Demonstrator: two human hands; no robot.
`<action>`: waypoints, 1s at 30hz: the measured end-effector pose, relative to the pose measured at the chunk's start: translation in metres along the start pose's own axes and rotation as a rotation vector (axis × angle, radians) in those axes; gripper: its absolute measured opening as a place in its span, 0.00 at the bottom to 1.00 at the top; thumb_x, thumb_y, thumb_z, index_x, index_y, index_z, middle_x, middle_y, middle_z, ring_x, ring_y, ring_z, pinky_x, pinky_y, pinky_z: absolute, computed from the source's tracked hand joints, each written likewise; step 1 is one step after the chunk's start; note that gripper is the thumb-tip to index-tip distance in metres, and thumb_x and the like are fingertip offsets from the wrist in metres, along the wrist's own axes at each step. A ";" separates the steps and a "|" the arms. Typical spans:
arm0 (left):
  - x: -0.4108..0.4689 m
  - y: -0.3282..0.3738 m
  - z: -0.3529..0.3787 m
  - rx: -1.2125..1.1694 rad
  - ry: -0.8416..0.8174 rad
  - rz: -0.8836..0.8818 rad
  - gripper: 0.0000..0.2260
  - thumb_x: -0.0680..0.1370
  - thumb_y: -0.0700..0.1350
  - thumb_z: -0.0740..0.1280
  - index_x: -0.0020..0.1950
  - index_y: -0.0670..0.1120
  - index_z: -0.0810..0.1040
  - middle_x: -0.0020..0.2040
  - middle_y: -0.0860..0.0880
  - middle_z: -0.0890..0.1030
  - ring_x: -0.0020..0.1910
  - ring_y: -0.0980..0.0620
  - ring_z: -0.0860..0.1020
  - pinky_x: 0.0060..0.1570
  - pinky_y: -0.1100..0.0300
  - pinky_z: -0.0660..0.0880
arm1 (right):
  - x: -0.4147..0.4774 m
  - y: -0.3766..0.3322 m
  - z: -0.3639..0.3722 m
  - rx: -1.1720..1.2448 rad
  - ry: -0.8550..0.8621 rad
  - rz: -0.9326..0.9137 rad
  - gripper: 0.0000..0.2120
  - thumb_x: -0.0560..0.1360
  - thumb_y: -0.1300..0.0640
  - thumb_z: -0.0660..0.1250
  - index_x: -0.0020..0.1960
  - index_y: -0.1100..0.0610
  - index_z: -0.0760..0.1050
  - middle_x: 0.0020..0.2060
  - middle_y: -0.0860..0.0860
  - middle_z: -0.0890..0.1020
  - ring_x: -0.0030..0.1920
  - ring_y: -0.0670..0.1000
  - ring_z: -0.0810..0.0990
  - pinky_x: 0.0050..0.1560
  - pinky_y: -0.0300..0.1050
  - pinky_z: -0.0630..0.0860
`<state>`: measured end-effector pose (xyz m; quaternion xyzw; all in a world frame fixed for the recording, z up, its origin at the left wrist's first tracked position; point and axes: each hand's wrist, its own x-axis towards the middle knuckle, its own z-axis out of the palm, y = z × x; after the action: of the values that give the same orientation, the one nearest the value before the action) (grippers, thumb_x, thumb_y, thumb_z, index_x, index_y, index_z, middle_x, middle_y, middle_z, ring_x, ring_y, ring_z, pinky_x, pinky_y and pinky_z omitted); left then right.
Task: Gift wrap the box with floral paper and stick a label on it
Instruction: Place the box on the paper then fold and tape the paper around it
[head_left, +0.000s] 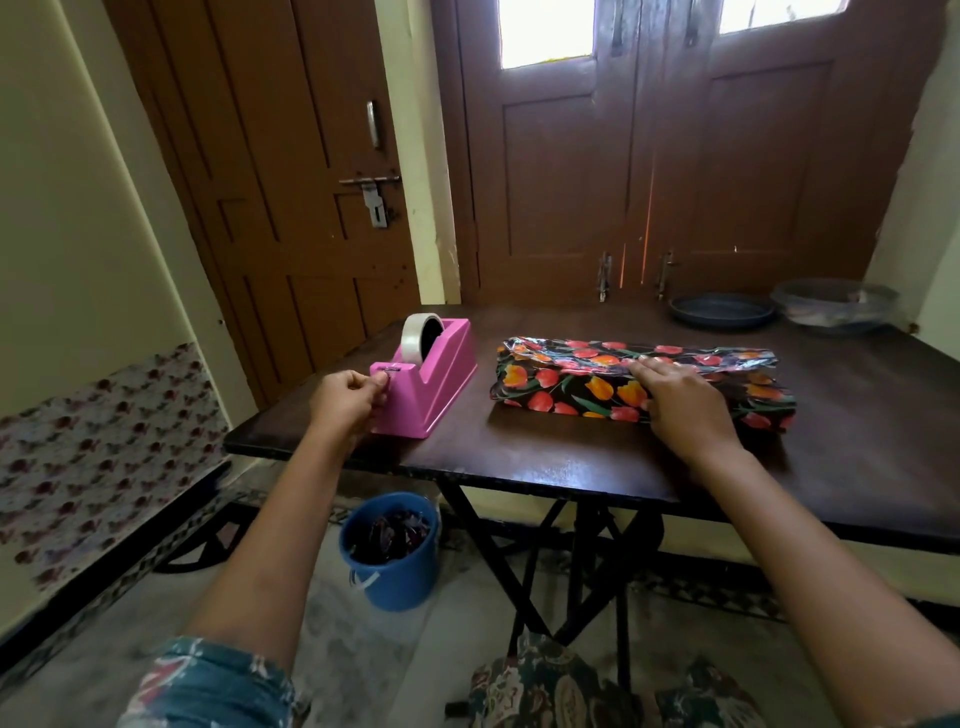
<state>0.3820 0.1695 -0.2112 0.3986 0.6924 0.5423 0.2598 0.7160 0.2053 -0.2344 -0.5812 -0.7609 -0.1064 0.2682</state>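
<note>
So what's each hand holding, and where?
Left hand pinches the end of the tape at the pink dispenser cutter. Right hand holds nothing, pressing flat on the floral paper overlap.

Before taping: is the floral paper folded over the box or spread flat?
Folded over: the floral paper forms a parcel, flaps meeting on top under the right hand.

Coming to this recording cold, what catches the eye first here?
The floral-papered box lies on the dark table, the right grip pressing its seam flat. Left of it stands a bright pink tape dispenser, where the left grip pinches the tape at the cutter. A blue bucket sits on the floor below.
</note>
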 end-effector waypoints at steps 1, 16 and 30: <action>0.000 0.001 0.000 0.082 0.042 0.042 0.08 0.77 0.46 0.67 0.39 0.45 0.75 0.37 0.48 0.79 0.41 0.48 0.79 0.43 0.52 0.77 | 0.000 0.000 0.000 -0.001 -0.005 0.002 0.27 0.75 0.70 0.60 0.71 0.54 0.65 0.69 0.53 0.70 0.69 0.54 0.66 0.66 0.48 0.66; -0.040 0.032 0.029 -0.061 -0.198 0.215 0.07 0.78 0.43 0.65 0.41 0.43 0.76 0.35 0.47 0.77 0.33 0.53 0.74 0.34 0.63 0.73 | 0.001 0.003 -0.006 0.019 -0.030 0.014 0.27 0.73 0.70 0.62 0.70 0.58 0.64 0.57 0.57 0.78 0.57 0.58 0.77 0.52 0.51 0.75; -0.051 0.071 0.203 -0.219 -0.444 0.067 0.11 0.75 0.42 0.70 0.33 0.42 0.76 0.26 0.49 0.76 0.20 0.56 0.70 0.23 0.64 0.68 | 0.000 0.008 -0.001 0.043 0.045 -0.025 0.24 0.73 0.67 0.62 0.68 0.55 0.70 0.56 0.55 0.77 0.56 0.58 0.76 0.53 0.51 0.74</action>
<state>0.5899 0.2444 -0.2026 0.5003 0.5416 0.5217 0.4292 0.7235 0.2073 -0.2343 -0.5632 -0.7640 -0.1063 0.2962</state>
